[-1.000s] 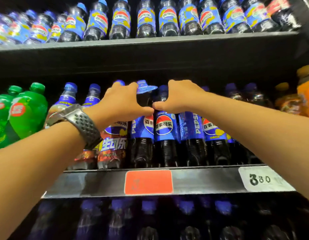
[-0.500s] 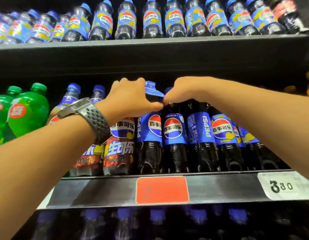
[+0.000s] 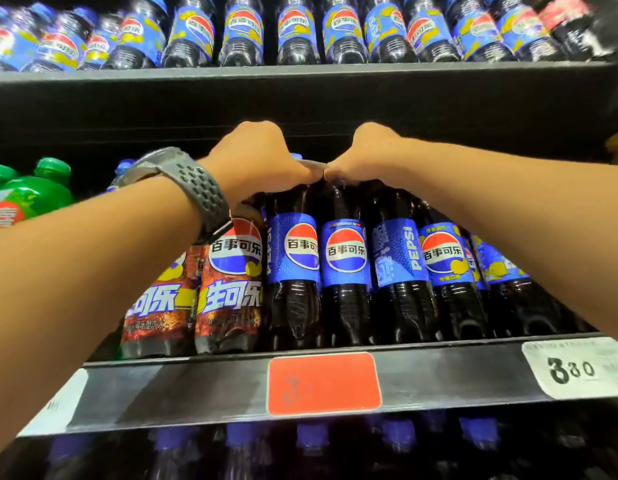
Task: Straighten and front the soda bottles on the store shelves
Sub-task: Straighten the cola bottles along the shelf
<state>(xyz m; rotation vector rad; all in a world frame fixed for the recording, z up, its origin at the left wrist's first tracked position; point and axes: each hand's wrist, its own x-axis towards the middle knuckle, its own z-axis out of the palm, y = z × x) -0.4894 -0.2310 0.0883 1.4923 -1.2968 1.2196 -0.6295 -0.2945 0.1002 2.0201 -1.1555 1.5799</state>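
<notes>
In the centre of the frame the left hand (image 3: 255, 161), with a grey watch (image 3: 196, 188) on its wrist, is curled over the top of a blue-label cola bottle (image 3: 292, 258). The right hand (image 3: 366, 157) is curled over the top of the neighbour cola bottle (image 3: 345, 261) just to the right, and the two thumbs touch. Both bottles stand at the front edge of the middle shelf (image 3: 196, 386) with their logos facing forward, between the red-brown label bottles (image 3: 231, 282) and a bottle showing PEPSI sideways (image 3: 399, 258), above a red tag (image 3: 323, 382).

Cola bottles (image 3: 345, 265) seemingly upright, logos mostly forward.
</notes>
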